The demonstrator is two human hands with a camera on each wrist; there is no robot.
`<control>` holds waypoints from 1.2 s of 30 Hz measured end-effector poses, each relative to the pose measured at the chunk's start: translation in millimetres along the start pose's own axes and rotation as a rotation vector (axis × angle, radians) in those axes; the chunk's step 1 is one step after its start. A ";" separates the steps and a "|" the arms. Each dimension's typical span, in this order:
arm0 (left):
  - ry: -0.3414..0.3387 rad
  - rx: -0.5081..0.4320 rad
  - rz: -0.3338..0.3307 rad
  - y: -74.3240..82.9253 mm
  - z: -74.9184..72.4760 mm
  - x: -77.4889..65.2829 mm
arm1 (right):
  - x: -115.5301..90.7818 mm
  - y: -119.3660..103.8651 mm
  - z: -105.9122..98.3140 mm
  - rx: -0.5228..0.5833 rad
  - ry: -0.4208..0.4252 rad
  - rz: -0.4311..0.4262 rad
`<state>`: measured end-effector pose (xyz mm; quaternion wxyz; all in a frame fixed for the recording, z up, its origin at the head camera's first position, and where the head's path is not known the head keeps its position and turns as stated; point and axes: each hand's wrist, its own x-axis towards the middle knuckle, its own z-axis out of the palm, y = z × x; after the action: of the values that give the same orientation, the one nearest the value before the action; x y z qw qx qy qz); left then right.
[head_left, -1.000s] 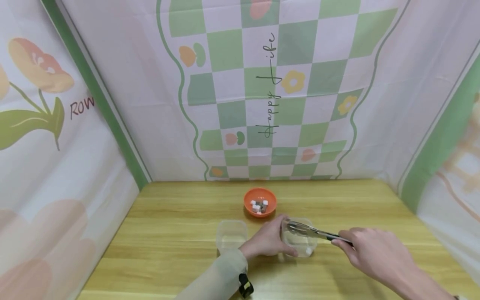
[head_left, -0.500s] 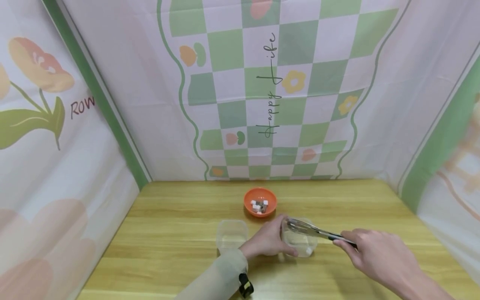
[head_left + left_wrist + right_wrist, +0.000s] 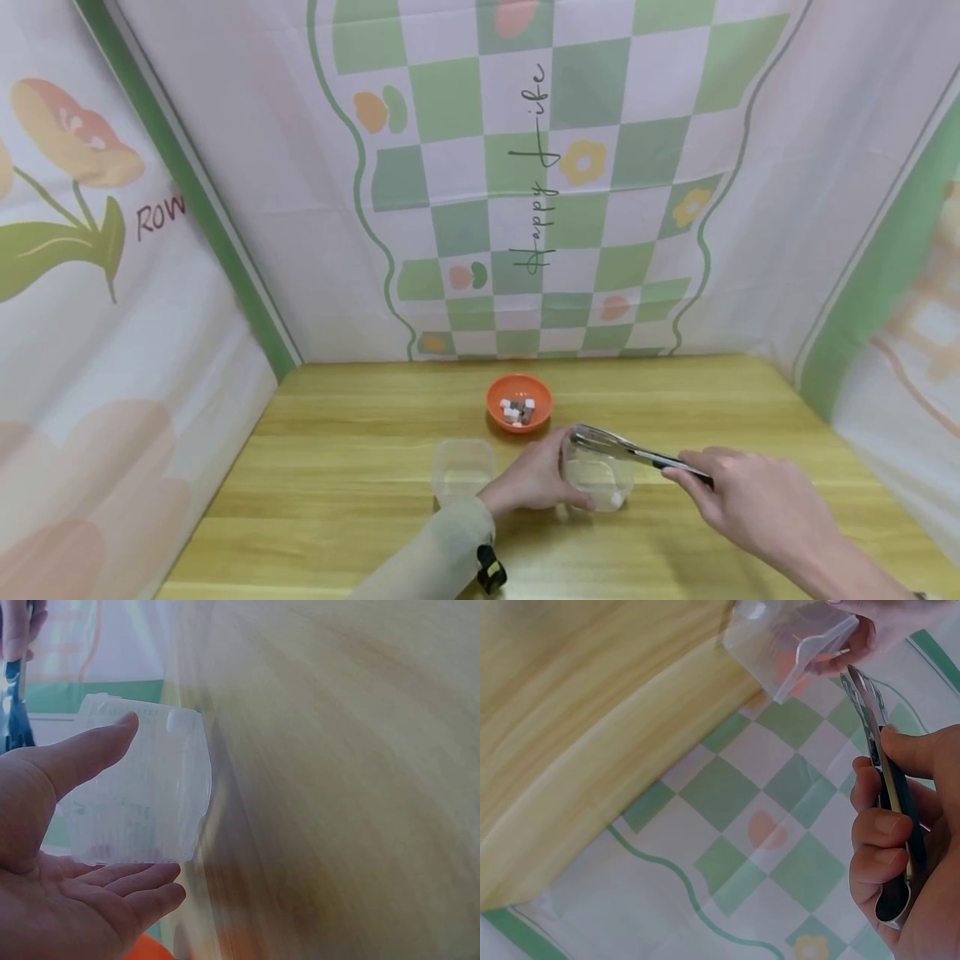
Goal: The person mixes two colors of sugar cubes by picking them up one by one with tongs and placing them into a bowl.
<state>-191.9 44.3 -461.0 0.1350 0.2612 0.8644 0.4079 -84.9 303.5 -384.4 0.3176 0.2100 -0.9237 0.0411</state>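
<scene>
My left hand (image 3: 536, 477) grips the side of a clear plastic box (image 3: 600, 483), thumb on the near wall and fingers at the far one. A small white cube (image 3: 617, 499) lies in the box's near right corner. My right hand (image 3: 757, 500) holds metal tongs (image 3: 626, 448) with dark handles. Their tips are over the box's far left rim, close to my left fingers. In the right wrist view, the tongs (image 3: 889, 776) are nearly closed and no cube shows between their tips. The left wrist view has the box (image 3: 142, 795) between thumb and fingers.
An orange bowl (image 3: 519, 386) holding several white and brown cubes (image 3: 517, 412) stands behind the boxes. A second clear box (image 3: 463, 467) sits left of my left hand, partly behind my forearm. The wooden table (image 3: 360, 417) meets printed cloth (image 3: 352, 317) at the back and sides.
The tongs have risen slightly, their tips moving from over the box's inside to its far rim. My left hand stays on the box, and the white cube stays in its corner.
</scene>
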 end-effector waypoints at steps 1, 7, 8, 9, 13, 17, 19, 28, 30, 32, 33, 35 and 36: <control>-0.003 -0.003 -0.002 0.4 0.1 0.0 | 0.9 0.6 -0.1 -0.001 0.007 0.003; -0.011 -0.012 -0.019 4.3 -1.7 -2.5 | 7.7 -1.6 -3.7 -0.005 0.009 0.034; -0.011 -0.012 -0.023 4.6 -2.1 -2.8 | 9.0 -2.9 -4.1 -0.004 0.002 0.041; -0.012 -0.014 -0.025 4.8 -2.4 -3.1 | 10.2 -4.3 -4.3 -0.002 -0.006 0.049; -0.012 -0.003 -0.025 4.6 -3.7 -3.6 | 16.1 -8.0 -3.1 0.007 -0.019 0.064; -0.008 0.011 -0.017 4.4 -4.0 -2.6 | 23.2 -9.1 1.2 0.016 0.007 0.054; -0.006 0.011 -0.016 3.9 -3.7 -2.1 | 26.7 -9.9 3.8 0.022 0.015 0.054; -0.007 0.011 -0.031 3.5 -2.4 -2.8 | 48.8 -16.6 14.5 0.036 -0.062 0.060; -0.009 0.014 -0.031 3.6 -2.5 -3.0 | 54.4 -17.5 16.7 0.049 -0.096 0.064; -0.011 0.019 -0.030 3.5 -2.9 -3.5 | 59.6 -18.4 19.3 0.060 -0.122 0.066; -0.011 0.020 -0.029 3.6 -3.1 -3.6 | 62.3 -18.9 20.8 0.064 -0.133 0.062; -0.010 0.020 -0.026 3.7 -3.7 -3.8 | 67.9 -19.8 24.1 0.068 -0.143 0.049; -0.011 0.018 -0.027 3.8 -4.1 -3.7 | 70.8 -20.2 25.7 0.065 -0.147 0.043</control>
<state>-189.4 41.6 -455.4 0.1427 0.2530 0.8706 0.3970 -141.4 254.2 -363.2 0.2409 0.2026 -0.9471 0.0624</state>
